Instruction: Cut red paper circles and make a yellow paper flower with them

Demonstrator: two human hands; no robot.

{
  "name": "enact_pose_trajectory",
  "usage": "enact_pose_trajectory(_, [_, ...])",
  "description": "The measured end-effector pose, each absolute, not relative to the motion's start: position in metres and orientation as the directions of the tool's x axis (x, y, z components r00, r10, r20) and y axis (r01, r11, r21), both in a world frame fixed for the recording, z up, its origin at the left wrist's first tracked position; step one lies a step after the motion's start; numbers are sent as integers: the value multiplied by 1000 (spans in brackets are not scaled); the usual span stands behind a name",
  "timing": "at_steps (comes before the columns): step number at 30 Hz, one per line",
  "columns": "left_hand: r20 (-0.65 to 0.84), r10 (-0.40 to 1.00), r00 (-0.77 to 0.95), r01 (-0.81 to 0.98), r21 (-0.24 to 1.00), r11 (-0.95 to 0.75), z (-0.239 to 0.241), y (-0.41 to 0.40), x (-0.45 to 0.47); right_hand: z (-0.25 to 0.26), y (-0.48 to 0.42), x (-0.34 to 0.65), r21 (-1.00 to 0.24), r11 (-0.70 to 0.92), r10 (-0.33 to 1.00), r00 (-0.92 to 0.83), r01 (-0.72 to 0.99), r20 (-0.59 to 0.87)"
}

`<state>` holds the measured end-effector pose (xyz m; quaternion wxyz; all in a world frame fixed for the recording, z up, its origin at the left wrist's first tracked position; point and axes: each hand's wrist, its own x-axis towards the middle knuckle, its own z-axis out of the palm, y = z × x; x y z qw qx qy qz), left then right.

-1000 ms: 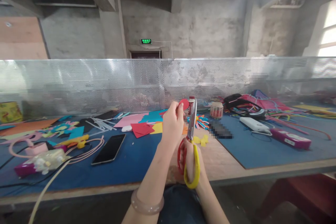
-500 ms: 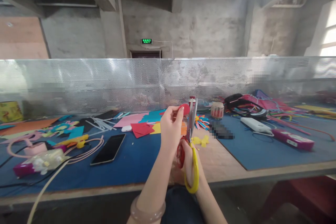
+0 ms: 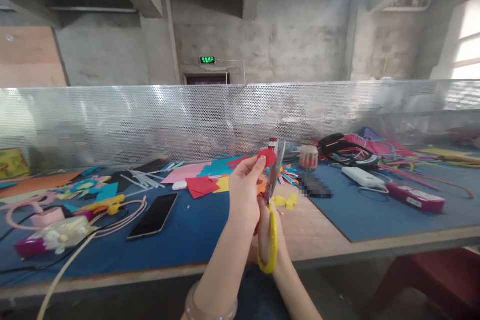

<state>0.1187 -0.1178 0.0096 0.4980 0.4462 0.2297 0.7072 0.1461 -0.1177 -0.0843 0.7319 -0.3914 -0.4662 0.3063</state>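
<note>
My left hand (image 3: 244,185) pinches a small, rounded piece of red paper (image 3: 267,158) between thumb and fingers, raised above the table. In my right hand (image 3: 264,230) is a pair of scissors (image 3: 273,240) with a yellow handle loop; the other loop is mostly hidden behind my left hand and wrist. The blades point upward, close by the right edge of the red paper, and look slightly parted. Whether they touch the paper I cannot tell. Below and right of the blades lie yellow paper cut-outs (image 3: 287,202), and a multicoloured paper piece (image 3: 288,175) sits behind them.
Red paper (image 3: 201,187) and a black phone (image 3: 153,216) lie to the left, with cables and a plastic-wrapped purple item (image 3: 56,235) beyond. A jar (image 3: 309,157), a white power bank (image 3: 364,180) and a purple box (image 3: 414,197) are on the right. A perforated metal screen (image 3: 150,120) closes the back.
The red paper has turned and now shows a fuller round face. The scissors have shifted and tilted, and their red loop has become mostly covered by my left hand.
</note>
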Motion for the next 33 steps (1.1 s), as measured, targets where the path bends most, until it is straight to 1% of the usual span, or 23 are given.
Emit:
enact_pose_trajectory(4, [392, 907, -153, -495, 764, -413, 13, -123, 123, -84, -114, 144, -840, 530, 803, 386, -115, 454])
enact_pose_trajectory(8, [406, 908, -105, -451, 795, -407, 15, -127, 123, -82, -119, 145, -849, 511, 820, 372, -136, 434])
enact_pose_trajectory(13, [409, 909, -83, -364, 837, -409, 11, -126, 119, -77, -128, 149, -880, 469, 823, 397, -75, 405])
enact_pose_trajectory(15, [421, 903, -79, -390, 821, -417, 10, -124, 117, -79, -128, 150, -891, 449, 825, 411, -60, 388])
enact_pose_trajectory(19, [450, 890, -78, -472, 769, -430, 9, -122, 115, -87, -122, 150, -883, 467, 820, 397, -49, 412])
enact_pose_trajectory(24, [425, 894, -146, -521, 735, -434, 9, -121, 116, -85, -123, 149, -884, 458, 842, 364, -94, 398])
enact_pose_trajectory(28, [420, 890, -178, -499, 741, -450, 10, -123, 117, -77, -128, 149, -887, 440, 861, 350, -144, 370])
enact_pose_trajectory(33, [422, 891, -164, -491, 749, -445, 11, -126, 118, -74, -130, 148, -883, 440, 860, 359, -162, 363])
